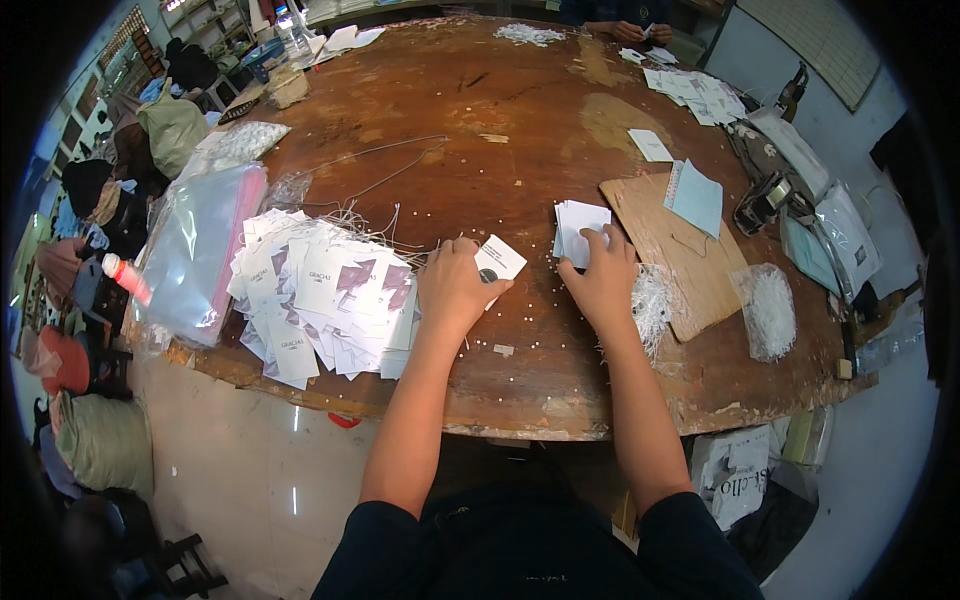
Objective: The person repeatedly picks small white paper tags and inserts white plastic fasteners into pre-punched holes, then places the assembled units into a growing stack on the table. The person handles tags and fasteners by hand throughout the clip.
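My left hand (pixel 455 288) is closed around one edge of a white hang tag (pixel 503 258) with a dark round mark, just right of a big heap of printed white tags (pixel 322 290). Strings trail from the far side of that heap, close to my left fingers. My right hand (pixel 606 282) curls over the near end of a small stack of blank-faced white tags (pixel 578 218), thumb at its left edge and fingers on top. Beside my right wrist lies a bundle of white tag strings (pixel 652 308).
Clear plastic bags (pixel 190 260) lie at the left. On the right are a wooden board (pixel 680 265) with a light-blue notepad (pixel 694 200), a bag of white strings (pixel 769 312) and a tape dispenser (pixel 763 203). Another person's hands (pixel 640 32) work at the far edge.
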The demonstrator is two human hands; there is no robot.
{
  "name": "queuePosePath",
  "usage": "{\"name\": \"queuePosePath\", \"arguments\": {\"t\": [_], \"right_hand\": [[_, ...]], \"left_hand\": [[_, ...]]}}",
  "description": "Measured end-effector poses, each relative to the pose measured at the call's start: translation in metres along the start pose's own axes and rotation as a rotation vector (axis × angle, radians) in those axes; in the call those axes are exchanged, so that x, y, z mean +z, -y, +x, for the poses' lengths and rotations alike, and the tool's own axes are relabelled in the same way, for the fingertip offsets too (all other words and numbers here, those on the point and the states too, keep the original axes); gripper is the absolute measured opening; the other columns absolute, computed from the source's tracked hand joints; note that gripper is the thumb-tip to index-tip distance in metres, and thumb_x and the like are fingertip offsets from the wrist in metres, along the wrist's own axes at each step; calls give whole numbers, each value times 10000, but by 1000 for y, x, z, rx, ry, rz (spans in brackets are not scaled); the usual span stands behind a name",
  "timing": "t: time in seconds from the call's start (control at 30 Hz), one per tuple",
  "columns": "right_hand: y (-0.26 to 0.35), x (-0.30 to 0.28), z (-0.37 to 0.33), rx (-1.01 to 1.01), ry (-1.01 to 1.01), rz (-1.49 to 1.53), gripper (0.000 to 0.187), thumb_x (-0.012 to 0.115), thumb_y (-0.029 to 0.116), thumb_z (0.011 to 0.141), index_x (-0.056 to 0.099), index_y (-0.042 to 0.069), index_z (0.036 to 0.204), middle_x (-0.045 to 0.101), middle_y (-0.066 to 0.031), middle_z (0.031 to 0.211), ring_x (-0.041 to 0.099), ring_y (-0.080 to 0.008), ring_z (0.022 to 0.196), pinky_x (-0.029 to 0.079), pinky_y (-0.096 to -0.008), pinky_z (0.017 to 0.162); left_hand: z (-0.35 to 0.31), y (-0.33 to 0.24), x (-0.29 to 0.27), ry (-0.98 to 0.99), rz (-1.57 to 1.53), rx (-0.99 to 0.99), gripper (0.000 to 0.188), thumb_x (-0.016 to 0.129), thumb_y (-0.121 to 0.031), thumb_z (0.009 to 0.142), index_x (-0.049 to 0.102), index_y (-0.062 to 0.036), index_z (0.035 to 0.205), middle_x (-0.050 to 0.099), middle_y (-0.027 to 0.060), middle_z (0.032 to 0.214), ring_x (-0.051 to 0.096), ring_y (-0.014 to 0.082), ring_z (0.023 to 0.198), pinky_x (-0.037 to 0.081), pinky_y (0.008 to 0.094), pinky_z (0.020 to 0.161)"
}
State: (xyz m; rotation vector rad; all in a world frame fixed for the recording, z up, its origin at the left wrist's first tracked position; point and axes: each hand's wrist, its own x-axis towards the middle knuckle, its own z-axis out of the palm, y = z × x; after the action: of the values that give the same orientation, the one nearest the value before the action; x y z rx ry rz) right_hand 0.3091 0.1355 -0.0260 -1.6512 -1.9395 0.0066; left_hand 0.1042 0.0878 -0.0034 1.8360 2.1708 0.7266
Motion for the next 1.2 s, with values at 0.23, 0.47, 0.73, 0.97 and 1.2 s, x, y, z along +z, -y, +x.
{"name": "queuePosePath", "arguments": {"t": [0.23, 0.47, 0.73, 0.97, 1.2], "right_hand": [[-13, -2, 0, -41, -60, 254, 467, 719, 212, 730, 669, 40, 1162, 489, -245, 1371, 446, -428, 1250, 380, -518, 1025], [6, -27, -5, -54, -97, 437, 429, 732, 176, 728, 665, 35, 1128, 468, -232, 1385, 465, -400, 1198, 378, -482, 1038], [59, -43, -51, -356, 108, 683, 474, 782, 162, 716, 674, 94, 1172, 457, -175, 1427, 466, -355, 1204, 406, -448, 1026], [62, -35, -56, -458, 131, 634, 476, 783, 156, 722, 667, 86, 1178, 453, -190, 1429, 436, -388, 1240, 391, -475, 1037], [61, -35, -57, -456, 120, 628, 461, 787, 179, 732, 664, 74, 1163, 445, -200, 1426, 436, -405, 1243, 363, -493, 1036]], "left_hand": [[2, 17, -5, 99, -624, -26, 293, 703, -203, 887, 683, 34, 1060, 715, 135, 934, 678, 251, 864, 513, 382, 779], [-12, -1, -13, 180, -1189, -227, 330, 555, -177, 1012, 551, -16, 1300, 689, 92, 1036, 671, 158, 909, 565, 323, 785], [-37, -18, -13, 204, -1659, -289, 400, 405, -238, 1048, 409, -92, 1420, 555, 84, 1328, 593, 196, 1176, 559, 387, 893], [-44, -18, -6, 185, -1688, -253, 403, 475, -314, 1057, 467, -48, 1360, 593, 101, 1274, 594, 190, 1163, 512, 367, 965], [-43, -18, 3, 118, -1639, -254, 365, 570, -203, 1022, 473, -42, 1335, 600, 90, 1245, 605, 169, 1120, 525, 345, 923]]}}
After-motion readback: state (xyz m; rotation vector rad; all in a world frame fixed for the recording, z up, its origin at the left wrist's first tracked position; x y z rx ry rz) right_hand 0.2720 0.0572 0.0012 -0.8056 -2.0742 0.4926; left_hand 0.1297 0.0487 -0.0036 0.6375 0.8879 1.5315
